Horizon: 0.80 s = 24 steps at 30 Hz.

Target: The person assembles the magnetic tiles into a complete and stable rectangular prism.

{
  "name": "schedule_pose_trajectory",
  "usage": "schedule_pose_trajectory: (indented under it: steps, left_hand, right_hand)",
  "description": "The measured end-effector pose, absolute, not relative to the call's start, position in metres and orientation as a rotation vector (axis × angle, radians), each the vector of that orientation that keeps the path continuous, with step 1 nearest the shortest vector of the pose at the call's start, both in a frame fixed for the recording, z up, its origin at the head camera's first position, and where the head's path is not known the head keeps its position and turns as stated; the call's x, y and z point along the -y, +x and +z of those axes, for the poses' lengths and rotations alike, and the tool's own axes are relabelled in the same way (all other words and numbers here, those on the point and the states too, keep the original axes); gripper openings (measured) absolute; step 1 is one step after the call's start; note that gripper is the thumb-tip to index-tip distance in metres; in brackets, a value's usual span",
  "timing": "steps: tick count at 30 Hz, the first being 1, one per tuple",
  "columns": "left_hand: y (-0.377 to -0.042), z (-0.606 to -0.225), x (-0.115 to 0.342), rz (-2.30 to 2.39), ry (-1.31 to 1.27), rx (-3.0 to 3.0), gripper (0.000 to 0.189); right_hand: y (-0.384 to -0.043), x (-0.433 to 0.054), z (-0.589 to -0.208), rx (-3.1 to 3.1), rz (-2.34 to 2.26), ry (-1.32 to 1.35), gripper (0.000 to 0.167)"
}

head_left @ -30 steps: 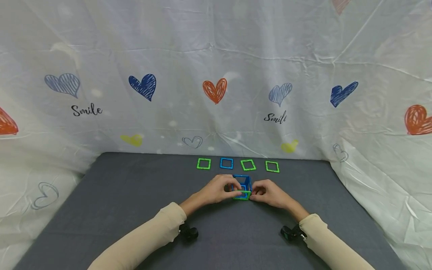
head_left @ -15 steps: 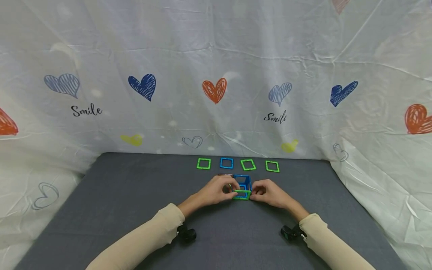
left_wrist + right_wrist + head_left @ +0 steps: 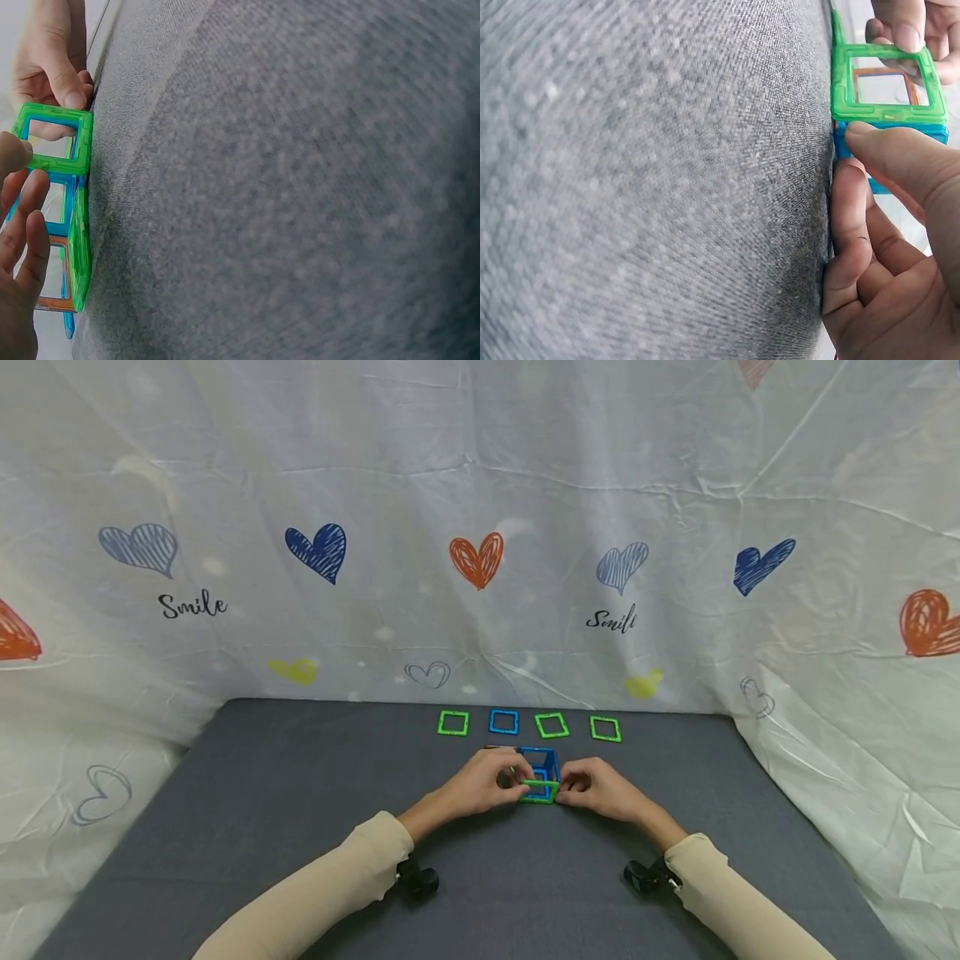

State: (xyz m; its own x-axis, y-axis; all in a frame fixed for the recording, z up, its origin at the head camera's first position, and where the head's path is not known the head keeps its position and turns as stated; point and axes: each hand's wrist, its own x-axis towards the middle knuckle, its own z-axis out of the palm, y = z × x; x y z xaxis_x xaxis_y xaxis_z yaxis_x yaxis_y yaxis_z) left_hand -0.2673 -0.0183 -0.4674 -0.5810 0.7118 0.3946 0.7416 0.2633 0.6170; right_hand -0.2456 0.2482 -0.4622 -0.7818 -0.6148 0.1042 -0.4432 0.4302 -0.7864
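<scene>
Behind everything we see a pale curtain (image 3: 480, 635) with printed hearts, and before it a dark table (image 3: 300, 802).

In the head view, the green frame (image 3: 542, 782) stands upright on the person's side of the blue frames (image 3: 556, 762), between the two hands. It is square, so we find no long axis. The left hand (image 3: 491, 781) is at its left side, the right hand (image 3: 603, 789) just at its right, so neither is clearly nearer. Further back, four loose frames (image 3: 503, 712) lie in a row.

In the left wrist view, the left thumb and fingers are bent together and pinch the edge of the green frame. A brown frame (image 3: 56, 304) sits along the row, more to the person's left.

In the right wrist view, the right thumb touches the corner where green meets blue, with the fingers curled beside it. The angle is poor here; we cannot tell if they pinch the corner or only steady it.
</scene>
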Motion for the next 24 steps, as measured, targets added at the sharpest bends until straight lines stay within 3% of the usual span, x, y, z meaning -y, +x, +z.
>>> schedule_pose_trajectory:
  steps: [24]
  left_hand:
    - [-0.2654,-0.469,0.0192,-1.267,-1.431,2.49,0.018]
  right_hand:
    - [-0.2473,-0.2497,-0.4661,-2.485,-1.279,-0.928,0.007]
